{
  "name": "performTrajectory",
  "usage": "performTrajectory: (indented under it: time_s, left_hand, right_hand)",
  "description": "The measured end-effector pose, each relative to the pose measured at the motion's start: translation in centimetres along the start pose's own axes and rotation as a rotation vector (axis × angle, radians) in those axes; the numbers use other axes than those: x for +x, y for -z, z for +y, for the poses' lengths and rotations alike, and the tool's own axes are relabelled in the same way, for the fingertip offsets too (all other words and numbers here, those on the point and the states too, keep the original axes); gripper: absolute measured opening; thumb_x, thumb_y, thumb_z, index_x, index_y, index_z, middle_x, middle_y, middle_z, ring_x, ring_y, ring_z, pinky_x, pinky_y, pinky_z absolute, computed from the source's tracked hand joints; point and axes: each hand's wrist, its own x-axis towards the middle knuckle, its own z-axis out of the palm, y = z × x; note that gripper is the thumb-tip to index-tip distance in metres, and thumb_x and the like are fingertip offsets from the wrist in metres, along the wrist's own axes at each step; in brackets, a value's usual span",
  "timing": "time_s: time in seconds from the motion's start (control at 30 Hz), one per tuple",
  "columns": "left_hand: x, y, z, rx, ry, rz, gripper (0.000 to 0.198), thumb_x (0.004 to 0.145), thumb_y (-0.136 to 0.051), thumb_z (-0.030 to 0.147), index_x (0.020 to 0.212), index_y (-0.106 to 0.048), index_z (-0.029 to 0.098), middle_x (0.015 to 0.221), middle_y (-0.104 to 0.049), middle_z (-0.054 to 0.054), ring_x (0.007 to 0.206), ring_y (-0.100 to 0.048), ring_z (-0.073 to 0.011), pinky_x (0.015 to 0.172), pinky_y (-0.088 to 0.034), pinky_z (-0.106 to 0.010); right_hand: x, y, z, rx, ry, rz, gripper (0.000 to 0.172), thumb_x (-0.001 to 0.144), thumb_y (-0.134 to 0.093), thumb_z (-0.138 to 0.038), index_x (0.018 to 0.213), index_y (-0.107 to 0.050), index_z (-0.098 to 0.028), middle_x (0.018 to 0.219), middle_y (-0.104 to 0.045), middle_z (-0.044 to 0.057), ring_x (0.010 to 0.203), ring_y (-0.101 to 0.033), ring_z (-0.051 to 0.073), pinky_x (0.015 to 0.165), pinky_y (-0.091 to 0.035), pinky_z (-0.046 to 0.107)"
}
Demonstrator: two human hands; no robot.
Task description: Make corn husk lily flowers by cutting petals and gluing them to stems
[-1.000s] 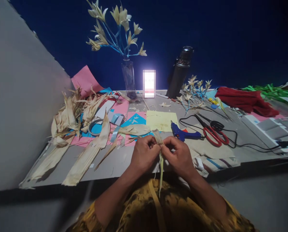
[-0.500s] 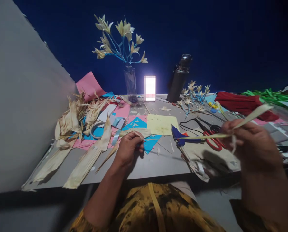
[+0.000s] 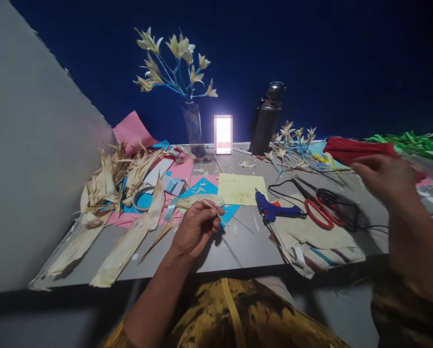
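Note:
My left hand [image 3: 198,227] is closed in a pinch on a thin pale stick [image 3: 219,217] above the table's front middle. Beneath it lie blue paper [image 3: 232,212] and a pale strip of dried husk [image 3: 205,199]. Out to the right, my right hand [image 3: 386,179] hovers by a red cloth [image 3: 357,149], smeared by motion. A pale yellowish strip [image 3: 337,167] shows beside its fingertips; whether the fingers hold it is unclear. Between the hands rest a blue glue gun [image 3: 274,208] and red-handled scissors [image 3: 320,212].
Dried husks [image 3: 109,181] and a tape roll [image 3: 140,199] lie at left. A glass vase [image 3: 193,128] with husk flowers, a bright blurred panel [image 3: 223,134] and a dark flask [image 3: 267,118] stand behind. Yellow paper [image 3: 241,189] lies centrally; small husk flowers [image 3: 287,145] are at right.
My right hand has moved right and slightly up. The long pale strip stretched between my hands no longer spans them. My left hand stays nearly in place, still pinching.

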Motion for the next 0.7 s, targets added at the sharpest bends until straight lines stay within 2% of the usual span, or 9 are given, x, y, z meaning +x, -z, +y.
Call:
performTrajectory:
  time_s: [0.07,0.13,0.23,0.3,0.4,0.5,0.57,0.63,0.7]
  left_hand:
    - [0.1,-0.6,-0.5,-0.004,0.009,-0.018,0.016,0.062,-0.072,0.012,0.072,-0.059,0.015,0.070,-0.065,0.000,0.050,-0.053,-0.0067,0.047,-0.039,-0.017]
    - [0.0,-1.2,-1.0,0.021,0.018,-0.042,0.014,0.064,-0.071,0.012,0.071,-0.060,0.015,0.073,-0.064,0.000,0.052,-0.054,-0.0069,0.047,-0.039,-0.017]
    - [-0.5,-1.7,-1.6,0.076,0.019,-0.087,0.011,0.066,-0.072,0.013,0.070,-0.061,0.014,0.069,-0.060,0.002,0.053,-0.051,-0.0062,0.049,-0.039,-0.018]
    - [-1.0,-1.5,-1.8,0.091,0.005,-0.105,0.011,0.068,-0.072,0.014,0.070,-0.061,0.015,0.063,-0.056,0.003,0.051,-0.048,-0.0062,0.050,-0.039,-0.018]
    - [-1.7,-0.6,-1.9,0.109,-0.035,-0.104,0.014,0.068,-0.074,0.014,0.068,-0.060,0.015,0.061,-0.055,0.004,0.050,-0.046,-0.0057,0.050,-0.038,-0.018]
    - [-2.2,0.3,-2.1,0.086,-0.034,-0.124,0.016,0.069,-0.077,0.017,0.067,-0.061,0.014,0.060,-0.055,0.004,0.050,-0.047,-0.0052,0.051,-0.039,-0.018]
    - [-2.5,0.7,-2.2,0.040,0.001,-0.148,0.015,0.072,-0.078,0.024,0.076,-0.067,0.014,0.062,-0.058,0.002,0.050,-0.049,-0.0055,0.050,-0.040,-0.018]
    - [-2.9,0.8,-2.4,0.014,0.030,-0.156,0.024,0.072,-0.079,0.030,0.086,-0.072,0.013,0.068,-0.062,0.000,0.050,-0.051,-0.0051,0.050,-0.040,-0.018]
    - [-3.2,0.9,-2.5,0.020,0.040,-0.141,0.029,0.070,-0.081,0.034,0.087,-0.074,0.012,0.069,-0.063,-0.001,0.049,-0.051,-0.0044,0.049,-0.041,-0.018]
  right_hand:
    - [-4.9,-1.9,-3.8,0.130,0.034,-0.245,0.026,0.080,-0.069,-0.046,0.078,-0.071,-0.020,0.075,-0.070,0.012,0.065,-0.062,0.023,0.063,-0.046,0.038]
    - [-9.8,-4.4,-7.7,0.269,0.069,-0.618,0.030,0.086,-0.062,-0.046,0.079,-0.072,-0.018,0.074,-0.071,0.008,0.065,-0.063,0.019,0.062,-0.047,0.032]
    - [-14.9,-8.4,-11.3,0.460,0.129,-0.885,0.029,0.089,-0.059,-0.042,0.084,-0.073,-0.018,0.080,-0.073,0.005,0.074,-0.065,0.018,0.066,-0.048,0.028]
    - [-16.8,-10.4,-12.0,0.547,0.097,-0.899,0.027,0.088,-0.060,-0.039,0.079,-0.071,-0.016,0.076,-0.070,0.004,0.072,-0.063,0.016,0.066,-0.047,0.026]
    - [-18.3,-12.0,-11.8,0.687,-0.084,-0.958,0.027,0.083,-0.067,-0.041,0.074,-0.068,-0.015,0.068,-0.066,0.002,0.059,-0.057,0.013,0.057,-0.045,0.025]
    - [-19.3,-12.4,-11.5,0.780,-0.196,-1.033,0.031,0.077,-0.073,-0.044,0.077,-0.069,-0.014,0.066,-0.066,0.002,0.056,-0.055,0.011,0.055,-0.044,0.024]
    - [-19.7,-12.4,-11.4,0.811,-0.207,-1.073,0.032,0.077,-0.074,-0.045,0.079,-0.072,-0.013,0.068,-0.067,0.003,0.058,-0.056,0.011,0.057,-0.044,0.024]
    - [-20.0,-12.4,-11.1,0.845,-0.209,-1.124,0.033,0.078,-0.074,-0.046,0.080,-0.073,-0.013,0.071,-0.068,0.003,0.060,-0.057,0.011,0.059,-0.044,0.023]
    - [-20.3,-12.5,-10.7,0.875,-0.229,-1.172,0.032,0.079,-0.074,-0.045,0.081,-0.074,-0.013,0.072,-0.069,0.004,0.060,-0.057,0.010,0.059,-0.043,0.022]
